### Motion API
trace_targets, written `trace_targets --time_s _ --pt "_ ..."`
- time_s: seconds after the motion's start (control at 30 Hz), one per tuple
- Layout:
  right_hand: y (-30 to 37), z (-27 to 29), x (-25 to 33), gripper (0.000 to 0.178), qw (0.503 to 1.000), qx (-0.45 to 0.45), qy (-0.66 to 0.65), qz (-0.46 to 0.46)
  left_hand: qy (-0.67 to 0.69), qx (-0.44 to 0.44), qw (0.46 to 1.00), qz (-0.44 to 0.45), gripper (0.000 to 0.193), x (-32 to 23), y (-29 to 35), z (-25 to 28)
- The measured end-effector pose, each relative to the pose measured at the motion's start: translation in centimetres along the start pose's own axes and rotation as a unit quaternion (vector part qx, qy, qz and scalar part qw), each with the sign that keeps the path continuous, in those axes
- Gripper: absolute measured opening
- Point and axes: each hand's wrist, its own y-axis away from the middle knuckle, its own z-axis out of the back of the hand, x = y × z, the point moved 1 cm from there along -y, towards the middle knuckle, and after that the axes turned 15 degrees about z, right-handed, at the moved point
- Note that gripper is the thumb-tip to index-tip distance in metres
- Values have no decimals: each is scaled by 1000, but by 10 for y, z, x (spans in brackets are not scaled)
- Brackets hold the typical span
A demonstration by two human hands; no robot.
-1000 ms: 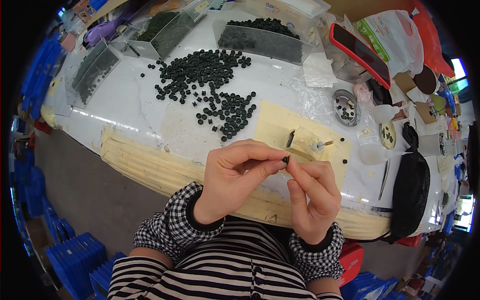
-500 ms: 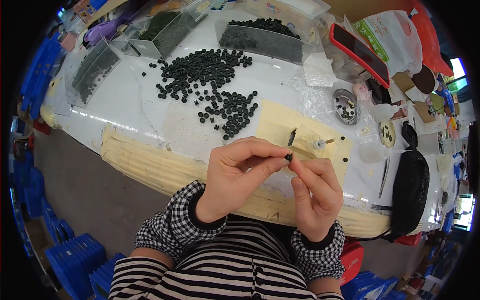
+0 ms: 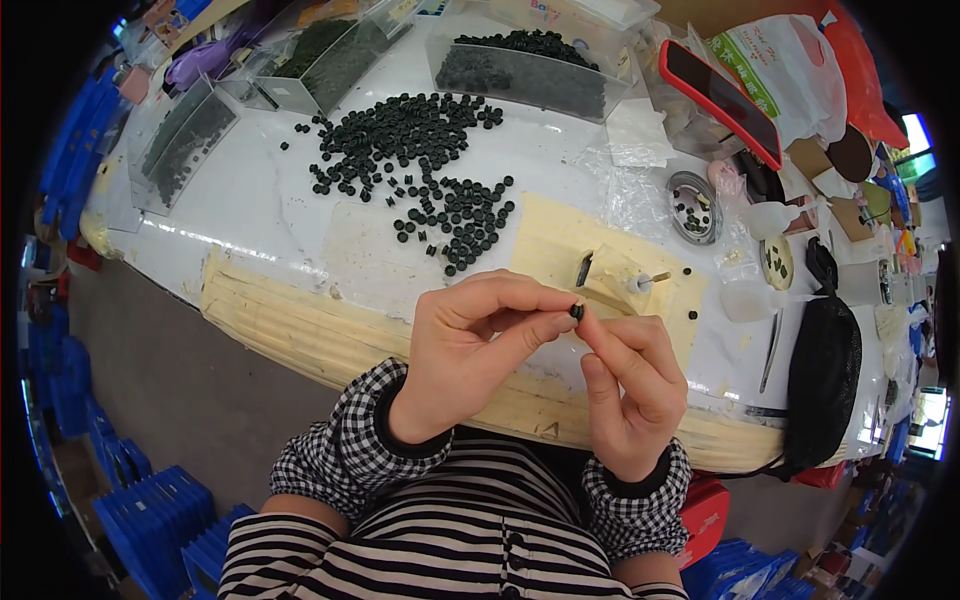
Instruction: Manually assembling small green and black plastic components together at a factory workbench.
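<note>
A small black grooved wheel (image 3: 577, 311) is pinched between the thumb and index finger of my left hand (image 3: 470, 350). From the other side, the index fingertip of my right hand (image 3: 637, 385) touches the wheel. The right thumb stands apart from that finger, and the other right fingers are curled. Just beyond my hands lies a yellow board (image 3: 545, 235) bearing a cream-coloured block (image 3: 612, 275) with a thin pin (image 3: 655, 277) sticking out. Many similar black wheels (image 3: 465, 220) lie in a loose pile on the white table, beyond my left hand.
Clear bins (image 3: 520, 92) of black parts stand along the back. A red-edged phone (image 3: 720, 103) leans at the back right. Farther right are a round dish (image 3: 693, 207), tweezers (image 3: 771, 352) and a black mesh bag (image 3: 822, 385). Padded cream edging (image 3: 300, 330) runs along the table front.
Both hands stay almost in place around the black wheel, which appears slightly turned. The view has shifted a little.
</note>
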Motion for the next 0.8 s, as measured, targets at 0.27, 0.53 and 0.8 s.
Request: trace_targets --time_s 0.27,0.53,0.8 --pt "2 1 -1 35 1000 2 -21 0 -37 3 999 -13 19 -1 1 2" --pt "3 1 0 34 1000 -5 -16 -3 -35 5 999 -8 19 -1 1 1" --pt "3 1 0 34 1000 -2 -10 8 -18 6 1000 6 18 -1 2 1"
